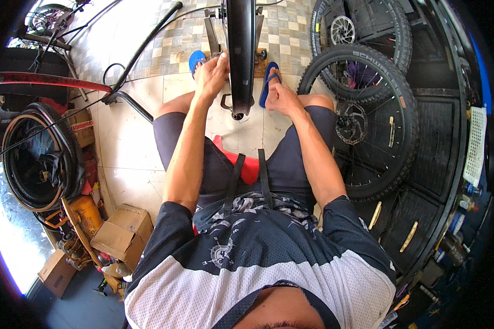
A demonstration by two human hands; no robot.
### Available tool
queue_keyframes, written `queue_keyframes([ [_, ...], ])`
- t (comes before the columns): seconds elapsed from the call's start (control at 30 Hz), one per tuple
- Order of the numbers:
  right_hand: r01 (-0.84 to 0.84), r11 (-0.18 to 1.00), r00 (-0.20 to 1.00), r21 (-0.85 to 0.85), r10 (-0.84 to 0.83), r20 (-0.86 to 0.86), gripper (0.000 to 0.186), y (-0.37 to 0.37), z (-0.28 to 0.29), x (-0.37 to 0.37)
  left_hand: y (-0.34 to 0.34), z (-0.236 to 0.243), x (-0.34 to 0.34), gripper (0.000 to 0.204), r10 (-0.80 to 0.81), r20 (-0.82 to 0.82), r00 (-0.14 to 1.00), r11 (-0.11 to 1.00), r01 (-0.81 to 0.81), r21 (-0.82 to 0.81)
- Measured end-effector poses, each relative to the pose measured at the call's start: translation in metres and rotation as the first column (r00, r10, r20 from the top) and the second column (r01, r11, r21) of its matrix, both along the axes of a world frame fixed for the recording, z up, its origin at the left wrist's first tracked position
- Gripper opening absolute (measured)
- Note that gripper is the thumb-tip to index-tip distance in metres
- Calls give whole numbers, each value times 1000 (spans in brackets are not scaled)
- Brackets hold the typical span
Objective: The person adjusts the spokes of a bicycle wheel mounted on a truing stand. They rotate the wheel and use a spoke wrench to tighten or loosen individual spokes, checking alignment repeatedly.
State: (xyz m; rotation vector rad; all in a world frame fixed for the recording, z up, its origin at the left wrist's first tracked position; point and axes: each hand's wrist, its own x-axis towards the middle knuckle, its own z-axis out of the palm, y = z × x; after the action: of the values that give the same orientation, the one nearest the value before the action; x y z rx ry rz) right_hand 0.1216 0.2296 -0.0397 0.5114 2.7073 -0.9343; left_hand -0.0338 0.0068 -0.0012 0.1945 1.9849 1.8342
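Note:
A black bare wheel rim point(241, 60) stands upright and edge-on in front of me. It sits between the grey metal uprights point(211, 34) of a wheel stand. My left hand point(211, 77) is at the rim's left side, beside the lower part of the stand, thumb upward and fingers curled; what they grip is hidden. To the right of the rim, near my knee, my right hand point(284, 100) is held with its fingers drawn together, apart from the rim. Anything small inside it does not show. A dark metal bracket point(225, 101) projects near the rim's lower end.
Two wheels with knobby tyres point(406, 131) lean at the right against black drawers point(436, 137). Tyres point(74, 159) hang at the left above a cardboard box point(123, 233). A black tubular stand point(140, 57) and a red bar point(49, 80) reach in from the left.

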Motion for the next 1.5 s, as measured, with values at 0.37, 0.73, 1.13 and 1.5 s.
queue_keyframes([
  [0.37,-5,999,1000,-48,6,21,41,2,-5,0,-2,125,-31,37,137,-137,981,972,-106,210],
  [0.73,9,1000,1000,-25,-9,-6,32,-3,6,0,-15,35,-6,37,178,83,980,977,-187,106],
  [1.13,-45,999,999,-18,44,-29,39,2,-5,0,-21,-42,-7,40,185,57,981,979,-189,74],
  [1.5,-39,998,999,-46,39,-4,40,-1,5,-1,-22,-81,-13,38,143,-94,985,989,-138,61],
])
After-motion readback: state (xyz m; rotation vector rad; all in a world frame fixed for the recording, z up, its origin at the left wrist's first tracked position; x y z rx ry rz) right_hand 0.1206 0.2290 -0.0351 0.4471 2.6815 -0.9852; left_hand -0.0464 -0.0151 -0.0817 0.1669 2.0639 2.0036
